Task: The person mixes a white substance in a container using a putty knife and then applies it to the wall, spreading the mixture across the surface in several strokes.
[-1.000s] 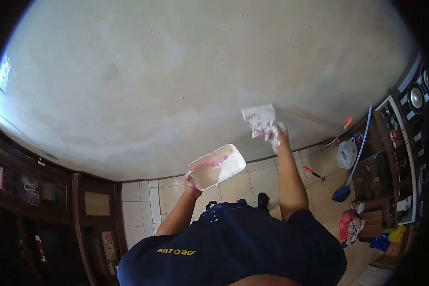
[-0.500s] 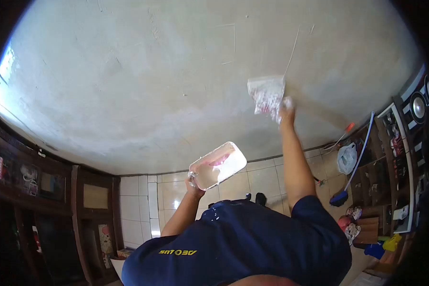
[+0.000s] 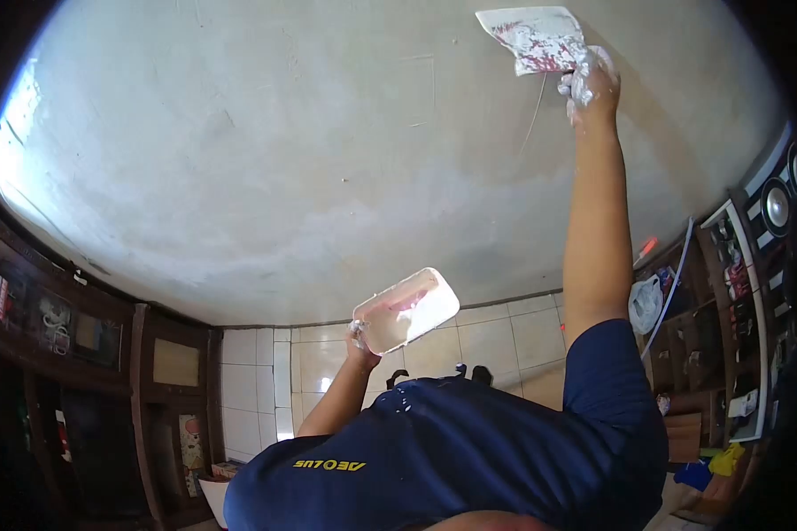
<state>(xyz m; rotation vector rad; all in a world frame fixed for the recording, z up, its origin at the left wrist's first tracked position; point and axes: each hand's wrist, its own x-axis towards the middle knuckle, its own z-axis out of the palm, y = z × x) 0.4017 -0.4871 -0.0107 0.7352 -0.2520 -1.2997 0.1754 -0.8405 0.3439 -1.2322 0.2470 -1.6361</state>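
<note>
My right hand [image 3: 595, 84], its fingers smeared with white paste, grips a wide putty scraper [image 3: 538, 40] at its right side. The scraper, coated in white paste with reddish patches showing through, lies against the upper part of the grey wall [image 3: 239, 177]. Lower down, my left hand [image 3: 359, 343] is closed around the left end of a rectangular white plastic tub [image 3: 388, 329]. White putty [image 3: 412, 310] sits in the tub, which is tilted with its mouth facing up towards me. Paste also sticks to my left fingers.
A dark wooden cabinet [image 3: 173, 363] stands on the left. On the right are dark shelves [image 3: 691, 354], a plastic bag [image 3: 646, 303], a pale blue pole [image 3: 673, 279] and a round speaker [image 3: 776, 208]. Beneath me is a tiled floor [image 3: 487, 341].
My right hand has swept the scraper up the wall and slightly right, stretching the arm out. The tub in my left hand has stayed almost still.
</note>
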